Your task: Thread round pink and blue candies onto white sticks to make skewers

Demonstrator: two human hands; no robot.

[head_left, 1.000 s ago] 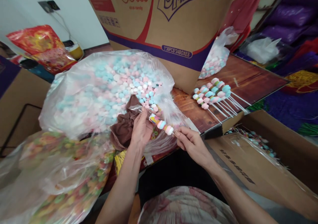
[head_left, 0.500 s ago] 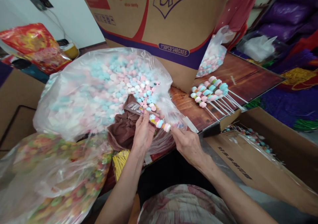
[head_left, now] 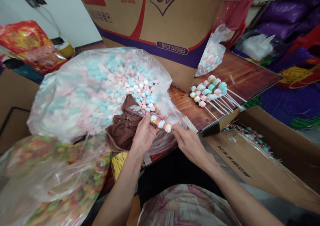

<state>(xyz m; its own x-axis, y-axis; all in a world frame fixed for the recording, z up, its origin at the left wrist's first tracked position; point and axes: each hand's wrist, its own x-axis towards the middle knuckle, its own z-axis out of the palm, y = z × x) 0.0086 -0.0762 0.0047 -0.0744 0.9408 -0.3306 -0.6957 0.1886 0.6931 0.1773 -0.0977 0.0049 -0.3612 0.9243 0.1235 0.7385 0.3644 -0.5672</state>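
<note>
My left hand (head_left: 144, 132) is closed on a clear printed plastic wrapper (head_left: 138, 110), its thumb on top. A marshmallow candy stick (head_left: 162, 124), threaded with pink, blue and white pieces, lies partly in the wrapper, with its near end showing. At that end my right hand (head_left: 187, 141) pinches the stick, which is hidden by the fingers. Under my left hand is a crumpled brown cloth (head_left: 122, 129). Behind it lies a large clear bag (head_left: 67, 95) of pink, blue and white marshmallows, open towards my hands.
Finished-looking candy sticks (head_left: 208, 90) lie on the wooden tabletop (head_left: 246, 72) at right. A big carton (head_left: 150, 29) stands behind. Lower right is an open cardboard box (head_left: 240, 159) holding more sticks. A bag of coloured ring candies (head_left: 57, 182) sits lower left.
The view has shifted slightly, so the surroundings sit a little further left. Both hands keep their holds on the wrapper and the stick, with little visible movement.
</note>
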